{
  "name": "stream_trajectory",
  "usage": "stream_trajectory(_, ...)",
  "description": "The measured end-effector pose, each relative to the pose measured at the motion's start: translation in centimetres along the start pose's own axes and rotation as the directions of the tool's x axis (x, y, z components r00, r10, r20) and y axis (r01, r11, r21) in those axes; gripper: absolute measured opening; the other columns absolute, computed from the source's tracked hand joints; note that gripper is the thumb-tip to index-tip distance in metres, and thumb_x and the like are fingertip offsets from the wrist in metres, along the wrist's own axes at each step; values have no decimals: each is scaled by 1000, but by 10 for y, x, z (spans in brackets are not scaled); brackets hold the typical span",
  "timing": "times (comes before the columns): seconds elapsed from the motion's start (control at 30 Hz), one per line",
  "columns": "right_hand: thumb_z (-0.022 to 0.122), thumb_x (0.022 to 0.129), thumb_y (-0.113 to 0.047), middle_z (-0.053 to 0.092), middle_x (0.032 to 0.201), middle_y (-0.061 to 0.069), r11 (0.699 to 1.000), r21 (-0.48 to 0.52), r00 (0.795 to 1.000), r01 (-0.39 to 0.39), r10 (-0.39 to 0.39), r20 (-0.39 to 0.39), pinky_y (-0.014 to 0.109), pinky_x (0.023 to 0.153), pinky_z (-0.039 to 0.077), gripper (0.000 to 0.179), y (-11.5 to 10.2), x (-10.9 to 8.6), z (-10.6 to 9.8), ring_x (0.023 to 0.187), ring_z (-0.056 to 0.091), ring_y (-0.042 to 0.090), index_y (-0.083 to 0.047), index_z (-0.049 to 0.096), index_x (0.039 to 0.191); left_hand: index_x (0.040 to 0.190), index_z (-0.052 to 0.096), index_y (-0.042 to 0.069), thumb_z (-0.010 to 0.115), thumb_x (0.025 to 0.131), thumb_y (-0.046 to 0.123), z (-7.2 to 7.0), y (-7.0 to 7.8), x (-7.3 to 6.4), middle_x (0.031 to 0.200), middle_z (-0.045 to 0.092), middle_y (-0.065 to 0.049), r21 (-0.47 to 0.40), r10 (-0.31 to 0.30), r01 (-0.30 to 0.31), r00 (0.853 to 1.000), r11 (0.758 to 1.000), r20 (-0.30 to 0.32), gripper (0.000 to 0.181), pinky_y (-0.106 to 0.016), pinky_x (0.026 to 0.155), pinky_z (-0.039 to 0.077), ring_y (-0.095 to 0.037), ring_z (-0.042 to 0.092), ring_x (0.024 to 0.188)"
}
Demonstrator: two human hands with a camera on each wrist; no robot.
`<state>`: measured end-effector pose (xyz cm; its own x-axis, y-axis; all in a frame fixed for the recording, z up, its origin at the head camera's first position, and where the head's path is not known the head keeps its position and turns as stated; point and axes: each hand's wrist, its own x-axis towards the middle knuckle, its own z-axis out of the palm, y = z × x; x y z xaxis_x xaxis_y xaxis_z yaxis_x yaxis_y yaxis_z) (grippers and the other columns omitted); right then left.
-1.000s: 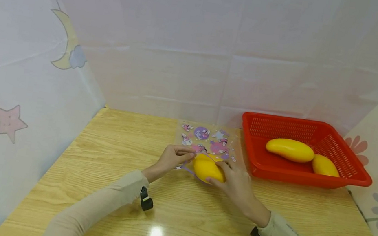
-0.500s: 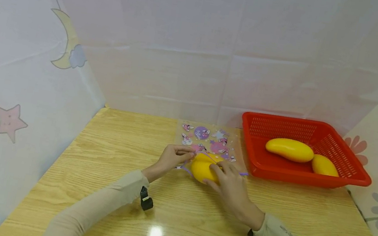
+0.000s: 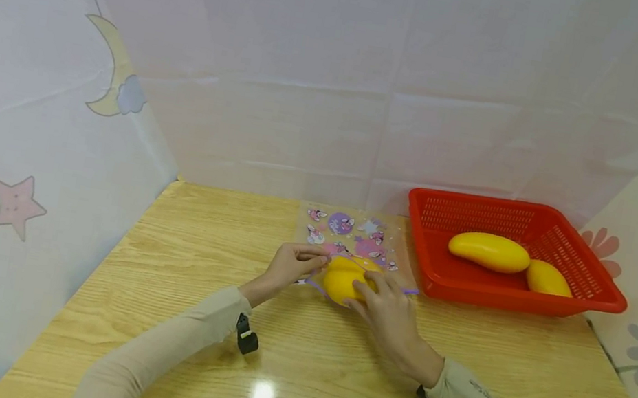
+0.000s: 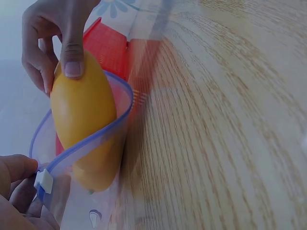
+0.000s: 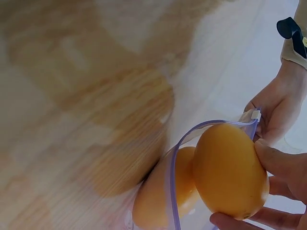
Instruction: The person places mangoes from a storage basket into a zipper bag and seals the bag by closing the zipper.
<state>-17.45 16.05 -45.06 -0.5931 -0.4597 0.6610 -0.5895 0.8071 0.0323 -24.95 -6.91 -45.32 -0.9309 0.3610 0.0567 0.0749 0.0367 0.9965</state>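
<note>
A clear zip bag [image 3: 341, 225] with pink and purple cartoon prints lies on the table, its purple-edged mouth spread toward me. My left hand [image 3: 291, 267] pinches the mouth's left corner, beside the white slider [image 4: 44, 181]. With fingers and thumb, my right hand [image 3: 397, 319] grips a yellow mango [image 5: 230, 172]. That mango is tilted and partly inside the mouth; in the left wrist view its upper end stands out above the rim. A second mango [image 5: 152, 203] lies deeper in the bag, against the held one.
A red plastic basket [image 3: 522, 302] stands at the back right, beside the bag. Inside it are a long yellow mango [image 3: 489, 252] and a shorter one [image 3: 549, 279]. Printed sheeting [image 3: 281, 123] walls the wooden table [image 3: 213, 231] at the back and sides.
My right hand has shifted left with the mango, bringing it further into the bag's mouth. The purple edge right of that hand has come into view. My left hand has stayed in place.
</note>
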Motion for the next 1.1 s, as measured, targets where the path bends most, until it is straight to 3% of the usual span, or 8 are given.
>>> stream_trajectory(0.27, 88, 74, -28, 63, 113, 22, 1000, 10, 998, -5, 5, 64, 42, 59, 61, 41, -1, -2, -1, 98, 63, 39, -5, 76, 106, 123, 67, -4, 63, 99, 11, -1, -1, -1, 116, 70, -17, 37, -13, 13, 1000, 999, 11, 29, -29, 86, 57, -39, 65, 107)
stream_trajectory(0.47, 90, 73, -21, 62, 114, 22, 1000, 15, 990, -10, 8, 144, 46, 70, 61, 41, -2, -2, -8, 103, 60, 39, -8, 76, 109, 122, 68, -3, 64, 98, 11, -1, -3, -1, 114, 70, -19, 38, -11, 11, 1000, 999, 15, 28, -33, 87, 57, -46, 63, 106)
stream_trajectory(0.63, 92, 69, -14, 61, 113, 20, 999, 32, 983, 5, -11, 181, 44, 68, 61, 47, -3, -3, -11, 99, 60, 38, -7, 74, 112, 123, 66, -5, 64, 98, 11, -1, -3, -1, 116, 68, -20, 31, 4, -4, 1000, 1000, 25, 30, -45, 92, 55, -46, 62, 108)
stream_trajectory(0.97, 89, 74, -18, 63, 110, 20, 1000, 26, 995, 4, -7, 102, 44, 67, 61, 45, -2, -5, -5, 102, 62, 38, -2, 73, 113, 124, 64, -7, 63, 98, 11, 1, -4, -1, 115, 69, -19, 99, 48, -51, 998, 994, 34, 32, -44, 85, 58, -42, 65, 106)
stream_trajectory(1.1, 88, 76, -17, 64, 112, 20, 1000, 26, 996, -12, 9, 93, 43, 68, 61, 44, 0, -5, -3, 104, 61, 39, -2, 73, 114, 122, 67, -6, 64, 98, 10, 2, -2, -2, 112, 71, -16, 109, 38, -39, 999, 993, 12, 29, -28, 70, 59, -43, 65, 104)
